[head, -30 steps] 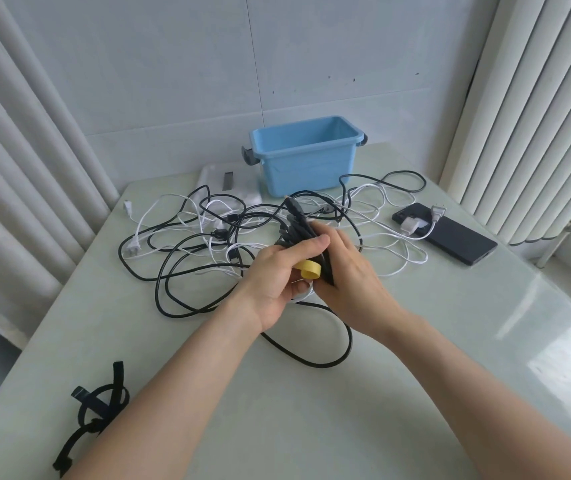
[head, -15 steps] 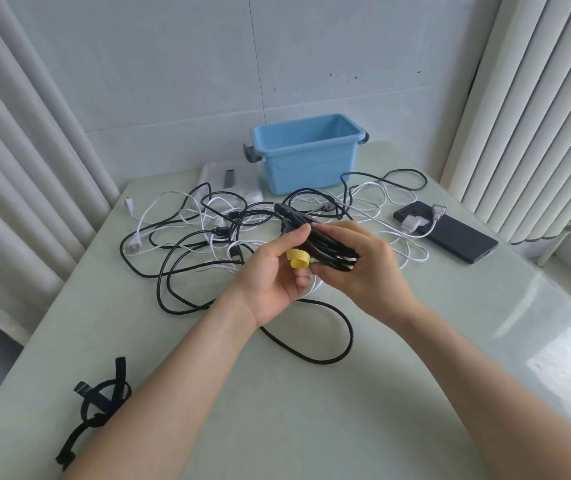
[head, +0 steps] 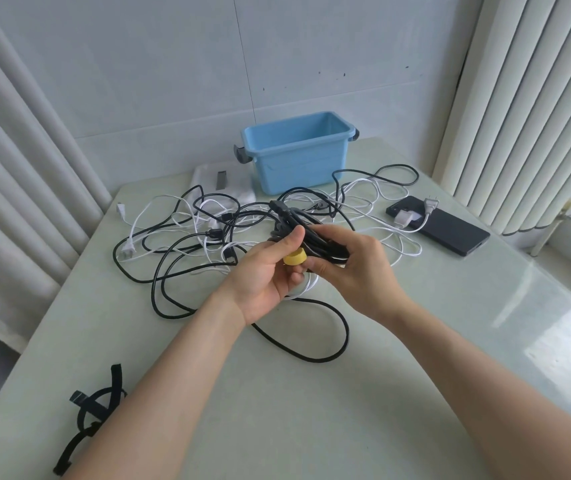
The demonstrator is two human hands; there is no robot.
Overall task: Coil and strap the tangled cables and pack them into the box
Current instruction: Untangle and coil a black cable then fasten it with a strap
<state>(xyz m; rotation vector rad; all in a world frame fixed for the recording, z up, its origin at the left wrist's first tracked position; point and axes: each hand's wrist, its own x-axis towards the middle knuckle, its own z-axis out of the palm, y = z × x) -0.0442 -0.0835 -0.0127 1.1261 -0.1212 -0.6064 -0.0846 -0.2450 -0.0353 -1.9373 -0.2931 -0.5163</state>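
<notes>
A folded bundle of black cable (head: 306, 233) lies across both hands above the table. My left hand (head: 270, 271) grips the bundle's near end with the thumb on top, and a small yellow strap roll (head: 294, 257) sits against its fingers. My right hand (head: 353, 268) holds the bundle's right part with curled fingers. The rest of the black cable (head: 312, 355) trails down in a loop on the table. Tangled black and white cables (head: 187, 233) spread behind the hands. The open blue box (head: 298, 161) stands at the back.
Black straps (head: 93, 410) lie at the table's front left. A black phone (head: 450, 230) with a white plug on it lies to the right. A white lid (head: 218, 183) rests left of the box. Curtains hang on both sides.
The black bundle has turned from pointing away to lying more sideways across the hands, and both hands have risen slightly. The yellow roll stays in the left hand.
</notes>
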